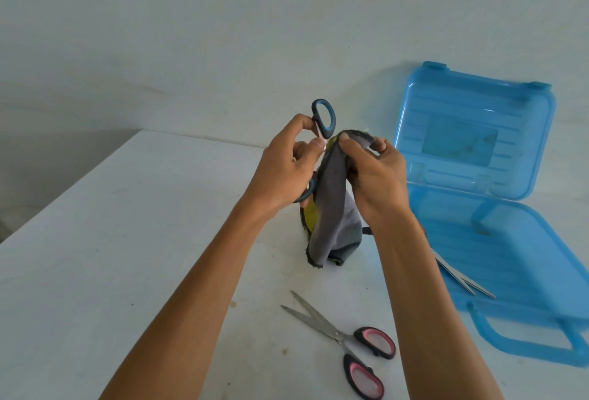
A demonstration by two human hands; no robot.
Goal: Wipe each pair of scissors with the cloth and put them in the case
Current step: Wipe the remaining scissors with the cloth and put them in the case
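Observation:
My left hand (287, 164) grips a pair of blue-handled scissors (324, 117), held up above the table with one handle loop pointing upward. My right hand (373, 173) pinches a grey cloth (334, 215) with a yellow underside and holds it wrapped over the blades, which are hidden. A pink-handled pair of scissors (347, 342) lies open on the white table (127, 240) near me. The blue translucent case (510, 240) stands open at the right. Another pair's blade tips (462, 281) show in its base, the rest hidden behind my right forearm.
The case lid (475, 132) leans back against the white wall. The table's left edge runs diagonally from the far corner toward the near left. The cloth's lower end hangs down to the tabletop.

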